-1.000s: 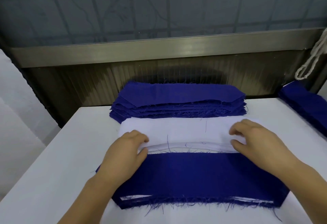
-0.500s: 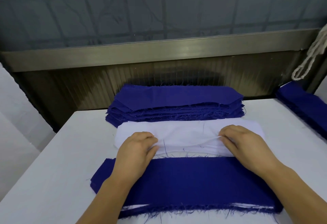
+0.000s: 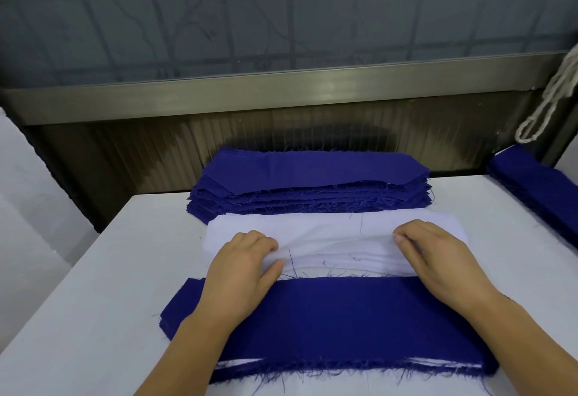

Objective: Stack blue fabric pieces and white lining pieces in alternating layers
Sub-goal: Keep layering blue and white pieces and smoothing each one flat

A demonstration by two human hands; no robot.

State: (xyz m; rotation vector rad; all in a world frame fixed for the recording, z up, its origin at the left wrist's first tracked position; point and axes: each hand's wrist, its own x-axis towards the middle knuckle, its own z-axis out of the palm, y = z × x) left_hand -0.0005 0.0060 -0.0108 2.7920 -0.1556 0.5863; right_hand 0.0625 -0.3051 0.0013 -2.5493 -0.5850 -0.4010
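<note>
Your white table (image 3: 93, 317) is smooth and matte, running back to a ribbed metal panel (image 3: 125, 157) under a brushed metal ledge (image 3: 281, 95). Nearest you lies the alternating stack (image 3: 359, 323), topped by a long blue woven piece with clipped corners and frayed, thready edges; thin white lining edges peek out along its front edge. Behind it sits the pile of white lining pieces (image 3: 328, 233), thin and slightly crinkled, flecked with loose blue threads. Touching its far edge, the pile of blue fabric pieces (image 3: 312, 176) stands many layers high, its edges ragged and fanned. A second dark blue bundle (image 3: 538, 183) lies at the table's right edge, below a hanging twisted cream cord (image 3: 550, 98).

Both forearms reach across the near stack. Your left hand (image 3: 244, 267) pinches the top lining sheet's near edge between thumb and curled fingers. Your right hand (image 3: 438, 258) grips the same sheet at its right end, fingers bent, so the lining wrinkles taut between the two hands.
</note>
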